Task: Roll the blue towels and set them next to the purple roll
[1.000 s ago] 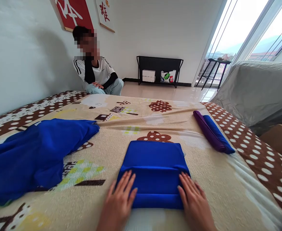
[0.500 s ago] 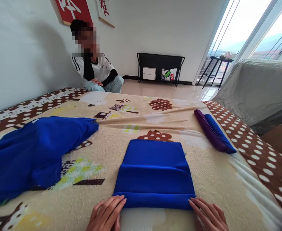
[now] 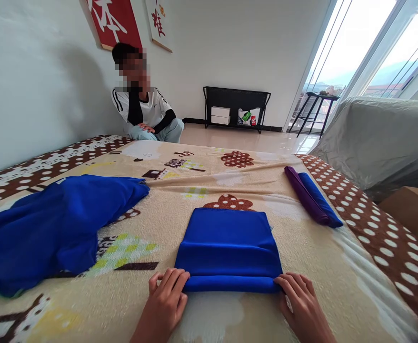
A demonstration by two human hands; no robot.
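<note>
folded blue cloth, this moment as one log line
folded blue cloth: near edge turned over | left hand: on left end | right hand: on right end | purple roll: beside blue roll

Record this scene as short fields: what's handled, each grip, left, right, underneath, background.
Handled: spread blue cloth, near edge rolled or folded, crease across
Left grip: touching that edge's left end
Right grip: touching its right end
Left: crumpled blue cloth
Right: purple bundle beside blue bundle
Underneath: patterned blanket
Background: person, black rack
</note>
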